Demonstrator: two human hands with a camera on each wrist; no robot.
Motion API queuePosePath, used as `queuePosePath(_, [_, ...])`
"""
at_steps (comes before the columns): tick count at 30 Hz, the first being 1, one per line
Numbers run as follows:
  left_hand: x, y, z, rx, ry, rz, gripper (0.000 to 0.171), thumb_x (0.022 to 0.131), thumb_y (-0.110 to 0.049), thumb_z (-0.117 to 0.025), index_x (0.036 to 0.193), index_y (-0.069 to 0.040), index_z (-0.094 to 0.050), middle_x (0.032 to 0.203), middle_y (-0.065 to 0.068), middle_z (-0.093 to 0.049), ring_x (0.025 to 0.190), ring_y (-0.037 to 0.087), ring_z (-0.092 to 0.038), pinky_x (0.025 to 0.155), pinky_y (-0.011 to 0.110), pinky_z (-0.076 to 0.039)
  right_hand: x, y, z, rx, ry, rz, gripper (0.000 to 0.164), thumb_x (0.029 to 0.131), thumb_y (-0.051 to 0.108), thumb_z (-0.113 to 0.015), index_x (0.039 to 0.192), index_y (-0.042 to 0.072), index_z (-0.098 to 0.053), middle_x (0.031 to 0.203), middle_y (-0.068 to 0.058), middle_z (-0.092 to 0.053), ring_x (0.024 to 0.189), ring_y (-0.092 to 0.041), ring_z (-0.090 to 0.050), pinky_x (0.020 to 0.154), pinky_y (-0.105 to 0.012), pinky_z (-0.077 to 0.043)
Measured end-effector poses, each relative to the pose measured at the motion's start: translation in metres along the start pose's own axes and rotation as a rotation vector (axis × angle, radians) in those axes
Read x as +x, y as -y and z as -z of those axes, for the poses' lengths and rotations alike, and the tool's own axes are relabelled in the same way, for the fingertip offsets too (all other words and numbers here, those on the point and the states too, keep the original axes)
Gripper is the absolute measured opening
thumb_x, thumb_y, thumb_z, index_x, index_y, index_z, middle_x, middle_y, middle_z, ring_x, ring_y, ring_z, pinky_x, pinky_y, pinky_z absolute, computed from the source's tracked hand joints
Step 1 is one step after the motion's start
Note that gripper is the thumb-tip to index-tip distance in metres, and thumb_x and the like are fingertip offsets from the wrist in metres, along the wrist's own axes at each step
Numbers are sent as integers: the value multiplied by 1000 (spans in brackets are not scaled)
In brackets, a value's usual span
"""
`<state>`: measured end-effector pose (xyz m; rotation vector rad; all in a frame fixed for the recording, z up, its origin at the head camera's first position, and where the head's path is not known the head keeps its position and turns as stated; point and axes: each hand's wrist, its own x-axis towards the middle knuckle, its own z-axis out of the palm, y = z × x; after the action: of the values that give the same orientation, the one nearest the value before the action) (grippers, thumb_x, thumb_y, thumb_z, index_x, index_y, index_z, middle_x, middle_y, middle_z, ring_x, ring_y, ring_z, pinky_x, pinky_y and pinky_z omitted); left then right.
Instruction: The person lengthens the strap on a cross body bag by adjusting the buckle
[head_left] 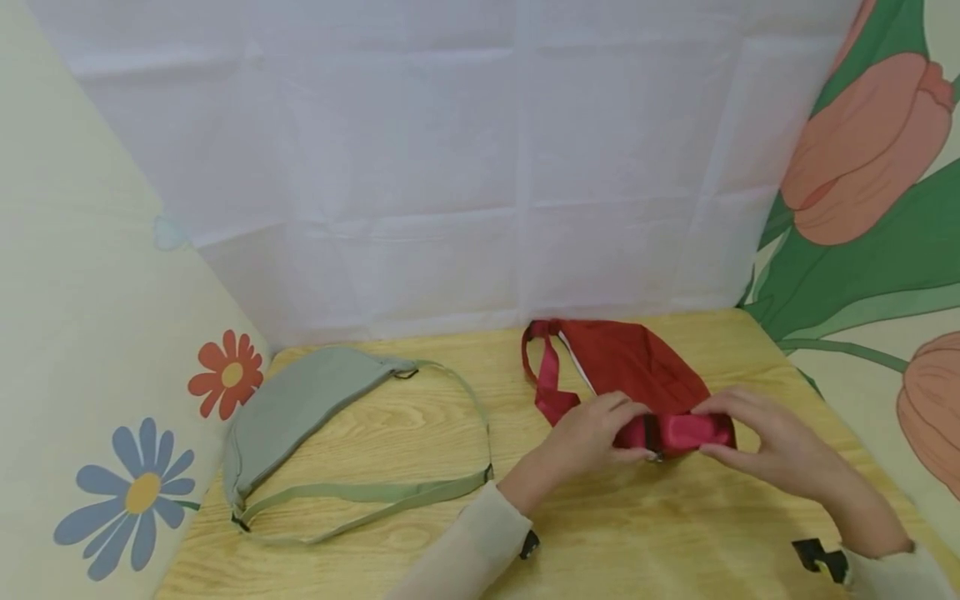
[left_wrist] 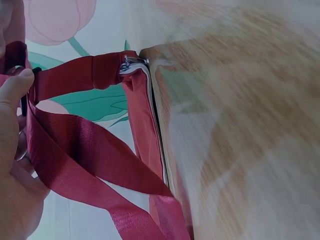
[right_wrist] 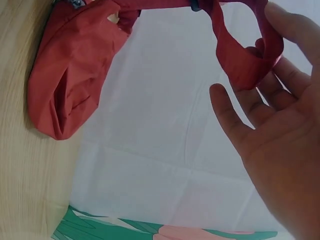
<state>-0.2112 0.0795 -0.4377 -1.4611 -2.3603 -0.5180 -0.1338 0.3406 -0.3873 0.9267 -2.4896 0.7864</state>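
A red waist bag [head_left: 630,358] lies on the table at the right, a zip with pale edging along one side. My left hand [head_left: 592,437] pinches its red strap [left_wrist: 70,145] beside a black slider [head_left: 652,433], thumb pressed on the webbing in the left wrist view. Opposite it, my right hand [head_left: 780,442] holds a loop of the same strap [right_wrist: 245,70] between thumb and fingers. The stretch between both hands is raised in front of the bag. In the right wrist view, the bag's gathered end [right_wrist: 70,75] hangs beyond the loop.
A grey-green waist bag [head_left: 307,408] lies at the left of the wooden table [head_left: 600,533], its pale green strap [head_left: 375,492] looped toward the middle. Behind stands a white cloth backdrop [head_left: 405,167]. Flower-patterned sheets [head_left: 885,250] flank the table.
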Motion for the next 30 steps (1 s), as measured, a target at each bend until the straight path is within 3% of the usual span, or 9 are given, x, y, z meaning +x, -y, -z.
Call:
queuePosePath(4, [-2, 1, -1, -13, -9, -25, 55, 88, -47, -78, 128, -13, -65, 114, -3, -65, 103, 6, -60, 84, 10, -48, 2, 3, -2, 62, 53, -32, 51, 74, 5, -89, 116, 23, -67, 108, 12, -65, 92, -2, -59, 80, -11, -45])
queuePosePath(9, [-8, 3, 1, -50, 51, -31, 51, 92, -45, -74, 130, -13, -63, 115, -2, -62, 101, 7, -61, 83, 11, -48, 1, -1, -3, 92, 50, -91, 46, 82, 3, -83, 119, 25, -66, 114, 11, -66, 103, -1, -60, 88, -10, -44])
queuePosePath(16, [-14, 2, 4, -52, 111, -55, 51, 93, -43, -73, 132, -13, -61, 119, -2, -65, 107, 8, -61, 92, 13, -47, 1, -15, -7, 142, 20, -161, 39, 92, -2, -70, 126, 17, -67, 122, 1, -68, 117, 5, -54, 95, -8, -39])
queuePosePath(22, [-18, 4, 3, -94, 141, -48, 54, 92, -41, -75, 135, -14, -59, 126, -2, -64, 114, 10, -61, 98, 16, -46, 3, -28, -19, 153, 60, -236, 39, 98, 5, -65, 135, 15, -64, 132, -4, -64, 124, 8, -48, 97, -8, -37])
queuePosePath(25, [-19, 5, 2, -109, 158, -31, 53, 92, -41, -75, 135, -15, -59, 126, -3, -64, 113, 9, -61, 95, 15, -47, 3, -32, -25, 119, 101, -274, 41, 99, 13, -65, 140, 16, -61, 138, -6, -62, 128, -1, -49, 99, -8, -36])
queuePosePath(30, [-22, 5, 3, -120, 209, 29, 49, 92, -41, -75, 130, -15, -60, 122, -4, -65, 110, 7, -61, 91, 14, -48, 5, -40, -38, 105, 176, -309, 45, 102, 21, -63, 145, 12, -55, 146, -12, -56, 133, -30, -50, 103, -9, -31])
